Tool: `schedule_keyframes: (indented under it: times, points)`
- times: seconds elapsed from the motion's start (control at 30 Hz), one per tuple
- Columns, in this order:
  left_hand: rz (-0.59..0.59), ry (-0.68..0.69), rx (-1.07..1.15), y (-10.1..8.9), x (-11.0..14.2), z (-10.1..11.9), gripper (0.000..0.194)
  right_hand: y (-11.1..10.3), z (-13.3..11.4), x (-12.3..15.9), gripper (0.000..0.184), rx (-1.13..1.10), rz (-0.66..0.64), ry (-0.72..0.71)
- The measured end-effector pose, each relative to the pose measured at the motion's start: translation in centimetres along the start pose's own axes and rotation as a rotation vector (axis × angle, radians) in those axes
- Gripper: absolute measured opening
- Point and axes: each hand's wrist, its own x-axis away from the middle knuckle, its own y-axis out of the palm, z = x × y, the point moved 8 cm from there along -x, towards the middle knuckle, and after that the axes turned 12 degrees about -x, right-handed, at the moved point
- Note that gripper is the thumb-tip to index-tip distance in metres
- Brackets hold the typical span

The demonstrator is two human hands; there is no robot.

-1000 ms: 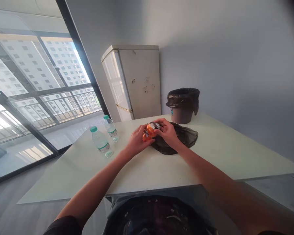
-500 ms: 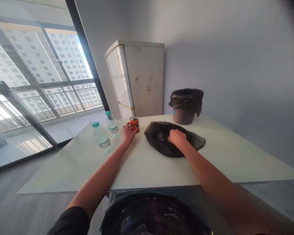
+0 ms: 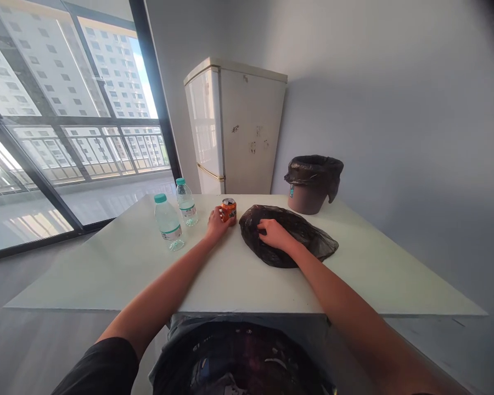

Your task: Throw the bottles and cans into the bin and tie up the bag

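My left hand (image 3: 219, 224) is wrapped round the left side of an orange soda can (image 3: 229, 210), which stands upright on the white table (image 3: 107, 274). To its left are two clear plastic bottles with teal caps, a nearer bottle (image 3: 168, 222) and a farther bottle (image 3: 186, 203); both stand upright. Right of the can lies a crumpled black plastic bag (image 3: 308, 233), spread flat. Over the bag's left part is my right hand (image 3: 275, 235), palm down, its fingers bent and slightly apart. Whether the fingertips press on the bag is hard to see.
A brown trash bin (image 3: 307, 197) lined with a black bag stands at the table's back right. Behind the table is a white fridge (image 3: 251, 126) against the grey wall. Glass sliding doors (image 3: 66, 109) are on the left. The table's near edge runs just before my body.
My right hand has slid left across the black bag, and its fingers have loosened from a fist. My left hand stays on the can. The camera view has shifted a little.
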Motion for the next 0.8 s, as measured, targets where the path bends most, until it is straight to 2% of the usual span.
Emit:
schedule_keyframes:
  times: [0.07,0.13,0.23,0.27,0.33,0.43,0.5,0.53,0.67,0.73,0.8]
  points:
    - [0.022,-0.006,-0.019,-0.6,0.5,0.5,0.057,0.3,0.0,-0.3,0.014,-0.012,0.029,-0.036]
    - [0.124,0.053,-0.059,-2.2,1.3,2.0,0.06,0.1,0.1,-0.5,0.014,-0.04,0.09,-0.071]
    - [0.259,0.271,-0.061,-4.3,3.3,5.9,0.032,-0.8,0.1,-0.5,0.046,-0.169,0.225,-0.147]
    - [0.248,0.334,-0.036,-4.4,4.1,7.1,0.024,-1.0,0.1,-0.5,0.057,-0.217,0.258,-0.174]
    - [0.167,0.366,0.005,-3.8,5.2,8.8,0.022,-1.2,0.2,-0.3,0.076,-0.284,0.278,-0.202]
    - [0.036,0.286,0.012,-2.0,6.3,9.5,0.038,-0.9,0.2,-0.2,0.091,-0.318,0.255,-0.218]
    - [-0.026,0.275,0.017,-0.7,6.7,9.6,0.045,-1.0,0.2,-0.1,0.085,-0.311,0.275,-0.232]
    - [-0.051,0.281,0.03,-0.2,6.8,9.6,0.043,-1.2,0.2,0.0,0.074,-0.301,0.302,-0.224]
    - [-0.155,0.268,0.19,1.4,6.3,8.8,0.013,-1.7,1.6,-0.1,0.006,-0.243,0.382,-0.08]
    - [-0.199,0.258,0.26,1.9,5.9,8.4,0.005,-1.7,2.0,-0.2,0.012,-0.23,0.356,-0.055]
    - [-0.22,0.23,0.294,2.1,5.7,8.0,0.011,-1.8,2.0,-0.2,0.013,-0.218,0.34,-0.089]
